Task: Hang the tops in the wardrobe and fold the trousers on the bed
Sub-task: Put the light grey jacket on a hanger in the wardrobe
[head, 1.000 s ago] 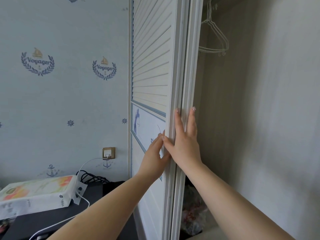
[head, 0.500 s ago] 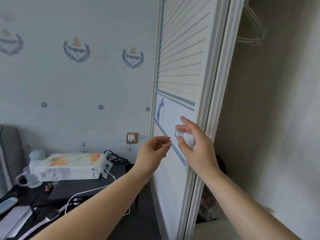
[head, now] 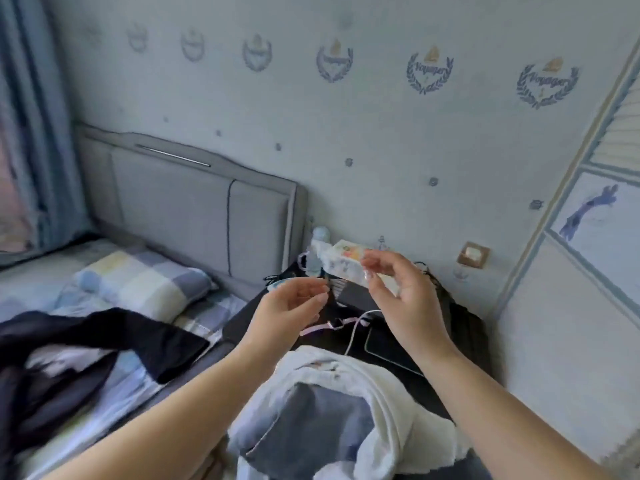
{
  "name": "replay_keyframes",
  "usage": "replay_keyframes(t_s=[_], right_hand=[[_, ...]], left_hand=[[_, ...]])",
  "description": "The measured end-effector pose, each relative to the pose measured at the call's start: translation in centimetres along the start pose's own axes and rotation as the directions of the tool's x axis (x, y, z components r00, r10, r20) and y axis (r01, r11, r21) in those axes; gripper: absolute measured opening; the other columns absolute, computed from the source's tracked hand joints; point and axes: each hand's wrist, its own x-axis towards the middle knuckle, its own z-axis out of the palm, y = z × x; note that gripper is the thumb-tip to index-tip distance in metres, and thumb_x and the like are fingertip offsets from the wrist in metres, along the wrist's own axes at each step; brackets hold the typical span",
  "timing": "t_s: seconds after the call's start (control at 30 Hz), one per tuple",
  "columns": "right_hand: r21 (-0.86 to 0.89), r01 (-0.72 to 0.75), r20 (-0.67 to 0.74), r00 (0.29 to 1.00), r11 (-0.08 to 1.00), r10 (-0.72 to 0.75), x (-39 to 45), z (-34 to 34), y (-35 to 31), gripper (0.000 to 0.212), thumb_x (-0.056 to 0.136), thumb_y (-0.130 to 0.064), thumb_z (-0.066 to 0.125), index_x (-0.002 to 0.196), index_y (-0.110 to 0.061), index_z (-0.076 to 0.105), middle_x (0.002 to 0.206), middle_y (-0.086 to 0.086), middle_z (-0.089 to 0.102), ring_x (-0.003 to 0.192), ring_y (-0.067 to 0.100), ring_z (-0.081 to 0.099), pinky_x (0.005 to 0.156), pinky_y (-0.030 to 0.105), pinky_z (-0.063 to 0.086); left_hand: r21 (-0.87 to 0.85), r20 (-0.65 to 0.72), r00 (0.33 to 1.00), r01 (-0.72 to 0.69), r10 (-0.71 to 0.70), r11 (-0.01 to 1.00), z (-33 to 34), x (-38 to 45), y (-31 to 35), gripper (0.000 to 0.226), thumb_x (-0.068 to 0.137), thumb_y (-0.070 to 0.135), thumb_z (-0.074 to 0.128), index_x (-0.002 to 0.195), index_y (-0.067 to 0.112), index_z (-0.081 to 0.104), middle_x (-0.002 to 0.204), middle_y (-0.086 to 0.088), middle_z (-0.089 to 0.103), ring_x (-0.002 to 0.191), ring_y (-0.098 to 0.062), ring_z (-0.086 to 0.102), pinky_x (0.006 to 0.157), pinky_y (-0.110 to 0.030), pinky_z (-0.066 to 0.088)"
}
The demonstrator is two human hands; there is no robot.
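Note:
My left hand (head: 291,313) and my right hand (head: 401,299) float side by side in mid-air over the dark bedside table (head: 464,334). Both have loosely curled fingers and hold nothing. Dark clothes (head: 86,355) lie spread on the bed (head: 145,393) at the lower left. A white and grey-blue garment (head: 332,417) lies heaped below my hands at the bed's corner. The white wardrobe door (head: 581,299) fills the right edge of the view; the wardrobe's inside is out of sight.
A checked pillow (head: 142,285) lies by the grey padded headboard (head: 194,216). On the bedside table sit a white pack (head: 343,265), a small bottle (head: 317,251) and a white cable (head: 356,327). A wall socket (head: 472,254) is behind it. Blue curtains (head: 31,133) hang at the left.
Both hands have come off the wardrobe door edge and dropped away from it. The view has swung left and down from the wardrobe to the bed and bedside table.

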Motion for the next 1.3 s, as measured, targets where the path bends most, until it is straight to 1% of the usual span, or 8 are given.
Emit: replay_keyframes(t_s=[0.13, 0.23, 0.33, 0.43, 0.57, 0.7, 1.03, 1.3], right_hand=[[0.161, 0.033, 0.183, 0.981, 0.986, -0.063, -0.8, 13.2, -5.3, 0.024, 0.09, -0.009, 0.061, 0.109, -0.021, 0.064, 0.103, -0.01, 0.068, 0.098, -0.002, 0.062, 0.089, 0.015, 0.046], [0.276, 0.026, 0.295, 0.949, 0.961, -0.111, -2.3, 22.1, -9.6, 0.023, 0.09, -0.011, 0.061, 0.109, -0.024, 0.063, 0.105, -0.01, 0.068, 0.1, -0.002, 0.061, 0.089, 0.013, 0.045], [0.382, -0.007, 0.425, 0.89, 0.924, -0.168, -4.7, 30.6, -14.1, 0.023, 0.091, -0.012, 0.061, 0.107, -0.029, 0.062, 0.106, -0.01, 0.068, 0.101, -0.002, 0.061, 0.087, 0.009, 0.044], [0.461, -0.096, 0.558, 0.805, 0.882, -0.203, -7.7, 37.8, -18.3, 0.026, 0.091, -0.015, 0.061, 0.104, -0.037, 0.061, 0.105, -0.014, 0.067, 0.101, -0.001, 0.061, 0.087, 0.011, 0.045], [0.496, -0.174, 0.686, 0.679, 0.851, -0.261, -11.5, 45.4, -22.3, 0.022, 0.09, -0.018, 0.063, 0.104, -0.035, 0.063, 0.106, -0.011, 0.068, 0.1, -0.003, 0.061, 0.086, 0.011, 0.045], [0.48, -0.251, 0.793, 0.533, 0.841, -0.293, -14.7, 51.8, -25.4, 0.021, 0.089, -0.021, 0.064, 0.104, -0.036, 0.063, 0.108, -0.014, 0.067, 0.103, -0.002, 0.061, 0.09, 0.015, 0.046], [0.426, -0.417, 0.9, 0.289, 0.803, -0.327, -18.3, 67.1, -30.2, 0.018, 0.089, -0.019, 0.065, 0.105, -0.027, 0.067, 0.106, -0.009, 0.069, 0.101, 0.001, 0.063, 0.093, 0.024, 0.048], [0.391, -0.435, 0.916, 0.093, 0.811, -0.391, -20.6, 80.8, -36.1, 0.015, 0.09, -0.025, 0.063, 0.102, -0.035, 0.065, 0.103, -0.014, 0.069, 0.097, -0.005, 0.062, 0.086, 0.016, 0.047]], left_hand=[[0.009, -0.291, 0.955, 0.063, -0.057, 0.998, -13.3, -6.1, 0.2, 0.017, 0.086, 0.012, 0.068, 0.085, 0.028, 0.073, 0.087, 0.009, 0.074, 0.08, -0.006, 0.066, 0.072, -0.022, 0.052], [0.052, -0.429, 0.901, 0.098, -0.067, 0.994, -21.9, -11.4, 1.1, 0.013, 0.086, 0.013, 0.069, 0.089, 0.025, 0.071, 0.086, 0.007, 0.074, 0.079, -0.005, 0.065, 0.07, -0.02, 0.053], [0.078, -0.586, 0.807, 0.149, -0.076, 0.986, -29.6, -17.4, 1.8, 0.012, 0.087, 0.013, 0.068, 0.092, 0.024, 0.07, 0.088, 0.003, 0.073, 0.081, -0.007, 0.065, 0.078, -0.029, 0.054], [0.059, -0.715, 0.692, 0.198, -0.097, 0.978, -35.7, -23.4, 2.1, 0.012, 0.087, 0.012, 0.066, 0.095, 0.02, 0.069, 0.093, -0.002, 0.072, 0.084, -0.009, 0.064, 0.077, -0.026, 0.053], [0.019, -0.83, 0.541, 0.268, -0.134, 0.963, -41.5, -30.5, 1.8, 0.011, 0.088, 0.016, 0.066, 0.098, 0.02, 0.069, 0.099, -0.004, 0.072, 0.089, -0.012, 0.066, 0.076, -0.025, 0.053], [-0.059, -0.909, 0.38, 0.285, -0.17, 0.957, -45.7, -35.9, 0.8, 0.011, 0.088, 0.016, 0.066, 0.098, 0.021, 0.069, 0.096, 0.0, 0.072, 0.091, -0.011, 0.066, 0.075, -0.024, 0.053], [-0.23, -0.961, 0.071, 0.334, -0.268, 0.914, -56.9, -41.7, -1.5, 0.01, 0.09, 0.013, 0.064, 0.098, 0.018, 0.066, 0.094, -0.001, 0.071, 0.087, -0.011, 0.064, 0.071, -0.023, 0.05], [-0.324, -0.943, -0.182, 0.322, -0.278, 0.89, -67.9, -46.2, -1.8, 0.01, 0.09, 0.012, 0.064, 0.096, 0.02, 0.067, 0.092, 0.0, 0.07, 0.085, -0.011, 0.064, 0.068, -0.022, 0.049]])
